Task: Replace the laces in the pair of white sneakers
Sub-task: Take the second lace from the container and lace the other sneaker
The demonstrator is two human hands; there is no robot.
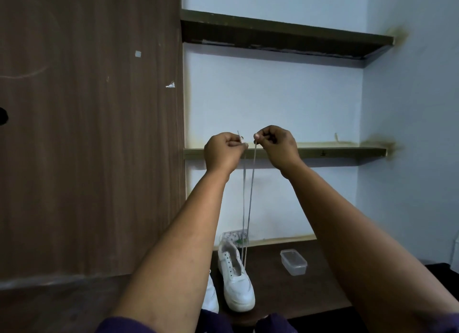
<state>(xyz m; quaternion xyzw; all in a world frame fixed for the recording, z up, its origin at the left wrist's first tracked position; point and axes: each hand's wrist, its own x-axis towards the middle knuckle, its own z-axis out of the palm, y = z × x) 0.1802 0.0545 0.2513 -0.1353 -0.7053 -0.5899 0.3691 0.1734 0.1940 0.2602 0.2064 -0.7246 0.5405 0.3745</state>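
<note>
— Left hand (222,150)?
— Raised high in front of the lower wooden wall shelf (335,153), fingers curled, thumb and forefinger pinching one end of the thin grey shoelace (251,191).

— And the right hand (277,144)?
— Level with the left, just beside it but not touching. Also curled, pinching the other end of the same lace.

— Path of the lace?
— Two strands, close together and drawn taut, running straight down from the fingertips to the white leather sneaker (236,280), entering near the top eyelets by the tongue.

— Where is that sneaker?
— Upright on the dark brown tabletop (285,298), toe pointing toward the camera, between the two forearms. Most eyelets bare. Hard to tell how many the lace passes through.

— The second white sneaker (211,298)?
— Just left of the first, mostly hidden behind the left forearm – only a slice of the toe showing.

— Anything else on the tabletop?
— A small clear plastic container with a lid (293,262), right of the laced sneaker and well apart from it. A white object (234,236) with a bit of green behind the sneaker, against the pale blue wall (273,104) – too blurred to identify.

— Surroundings?
— Brown wood-grain panel (92,134) at left; an upper dark wall shelf (285,35) above the lower one.
</note>
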